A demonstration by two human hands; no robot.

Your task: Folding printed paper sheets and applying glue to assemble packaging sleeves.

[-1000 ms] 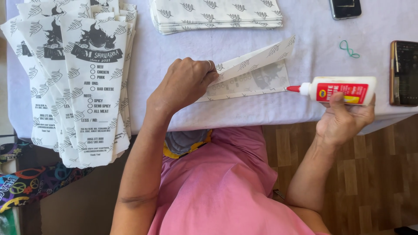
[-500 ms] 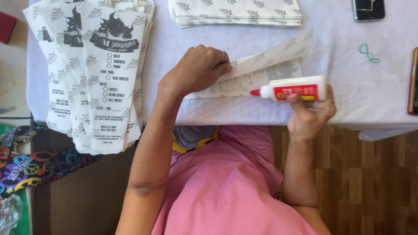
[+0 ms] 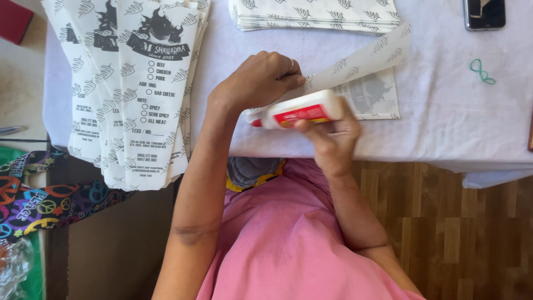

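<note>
I count one glue bottle (image 3: 302, 110), one folded paper sheet (image 3: 355, 83) in hand, one fanned pile of printed paper bags (image 3: 139, 89) on the left, one flat stack of sheets (image 3: 316, 14) at the far edge, one phone (image 3: 484, 13) and one green rubber band (image 3: 482, 72). My right hand (image 3: 327, 136) grasps the bottle, lying sideways with its red tip pointing left under my left hand (image 3: 258, 80), which pinches the sheet's flap against the white tablecloth (image 3: 444, 128).
</note>
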